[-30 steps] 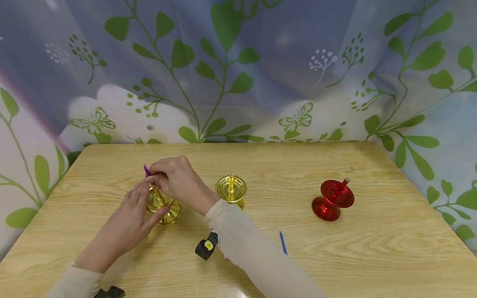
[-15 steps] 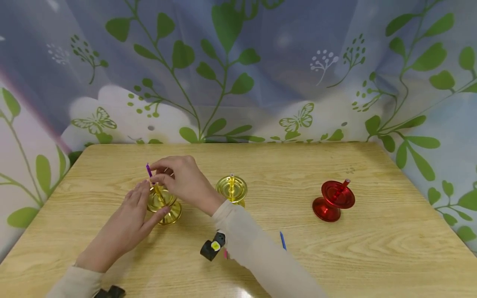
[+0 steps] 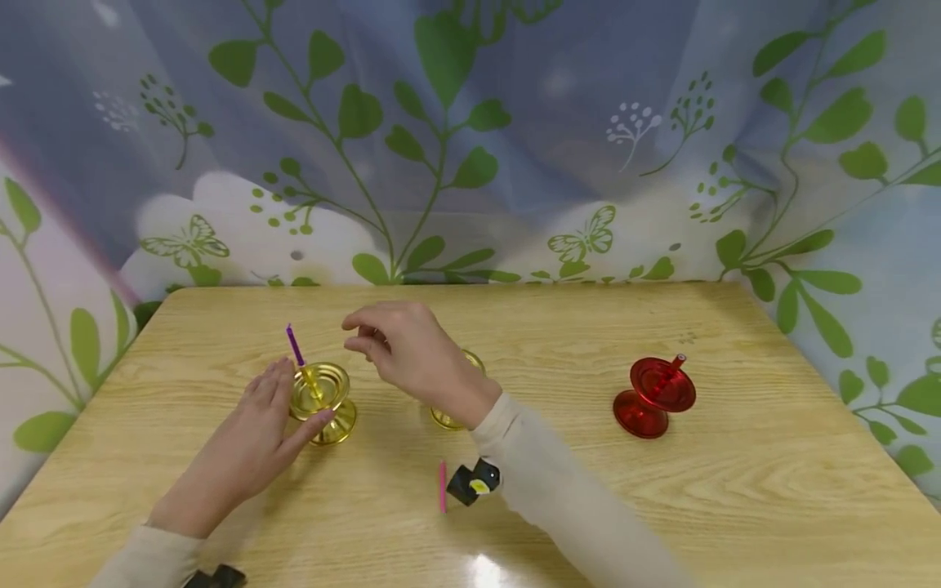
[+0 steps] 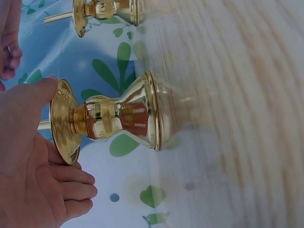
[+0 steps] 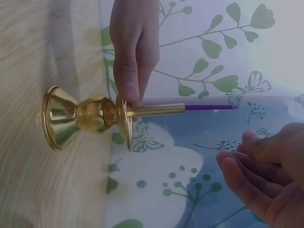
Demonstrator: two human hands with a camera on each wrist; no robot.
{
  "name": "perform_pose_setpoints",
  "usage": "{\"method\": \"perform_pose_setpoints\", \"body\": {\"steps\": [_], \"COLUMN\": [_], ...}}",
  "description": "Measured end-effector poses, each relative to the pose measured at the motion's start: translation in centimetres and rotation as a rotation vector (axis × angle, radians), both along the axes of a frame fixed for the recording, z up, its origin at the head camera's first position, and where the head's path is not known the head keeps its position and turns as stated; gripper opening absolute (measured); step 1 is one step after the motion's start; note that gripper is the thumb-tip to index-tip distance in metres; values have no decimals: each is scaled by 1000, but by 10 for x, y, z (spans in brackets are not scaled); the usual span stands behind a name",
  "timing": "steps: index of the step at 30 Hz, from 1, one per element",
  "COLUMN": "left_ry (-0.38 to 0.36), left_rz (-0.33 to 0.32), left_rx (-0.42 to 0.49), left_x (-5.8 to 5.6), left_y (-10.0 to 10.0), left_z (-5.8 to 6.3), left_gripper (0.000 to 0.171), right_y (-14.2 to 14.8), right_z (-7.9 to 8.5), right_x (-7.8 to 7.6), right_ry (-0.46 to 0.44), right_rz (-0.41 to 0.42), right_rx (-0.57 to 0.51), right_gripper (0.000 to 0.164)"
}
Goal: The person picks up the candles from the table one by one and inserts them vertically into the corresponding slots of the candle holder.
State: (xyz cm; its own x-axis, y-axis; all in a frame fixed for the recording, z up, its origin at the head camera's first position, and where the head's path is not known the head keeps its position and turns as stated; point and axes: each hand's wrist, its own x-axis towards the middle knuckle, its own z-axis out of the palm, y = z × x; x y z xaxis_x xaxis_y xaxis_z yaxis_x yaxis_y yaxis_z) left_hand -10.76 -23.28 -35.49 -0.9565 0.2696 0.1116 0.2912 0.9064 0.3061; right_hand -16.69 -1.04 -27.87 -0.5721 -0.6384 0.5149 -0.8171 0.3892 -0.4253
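First gold holder: upright on the wooden table (image 3: pixel 735 498), its shallow dish (image 5: pixel 124 124) above a flared base (image 3: pixel 336 426), with a slim gold tube (image 5: pixel 156 110) rising from the dish.
Purple candle (image 3: pixel 295 345): standing at the top of the first gold holder, rising from the mouth of the tube and in line with it; how deep its lower end sits cannot be told.
Left hand (image 3: pixel 238 437): on the left and near side of the first gold holder, holding the dish in a wide span, the thumb against the rim and the fingers reaching along the opposite side.
Right hand (image 3: pixel 412 351): raised to the right of the first gold holder, fingers loosely bent, a narrow gap between thumb and forefinger; the fingertips are near the purple candle but apart from it.
Second gold holder (image 3: pixel 446 418): right of the first gold holder, largely hidden behind the right hand and wrist.
Red holder (image 3: pixel 654 398): well to the right of the first gold holder, upright, its tube rising from the dish.
Pink stick (image 3: pixel 443 487): lying on the table to the near right of the first gold holder, beside the black wrist camera (image 3: pixel 470 483).
Patterned cloth (image 3: pixel 456 212): behind the first gold holder, beyond the table, printed with green leaves and butterflies.
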Motion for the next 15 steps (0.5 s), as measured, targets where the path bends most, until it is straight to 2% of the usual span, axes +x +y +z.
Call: {"method": "perform_pose_setpoints", "body": {"steps": [7,15], "left_ry": [-11,1], "left_rz": [-2,-18], "left_rx": [8,9], "left_x": [-1,-1], "left_y": [0,-2], "left_z": [-1,-3], "left_gripper": [89,89], "right_y": [27,63], "right_z": [7,5], "right_x": [8,15], "right_ry": [68,84], "right_rz": [-3,-32], "right_rx": [-19,-18], "right_gripper": [9,5]}}
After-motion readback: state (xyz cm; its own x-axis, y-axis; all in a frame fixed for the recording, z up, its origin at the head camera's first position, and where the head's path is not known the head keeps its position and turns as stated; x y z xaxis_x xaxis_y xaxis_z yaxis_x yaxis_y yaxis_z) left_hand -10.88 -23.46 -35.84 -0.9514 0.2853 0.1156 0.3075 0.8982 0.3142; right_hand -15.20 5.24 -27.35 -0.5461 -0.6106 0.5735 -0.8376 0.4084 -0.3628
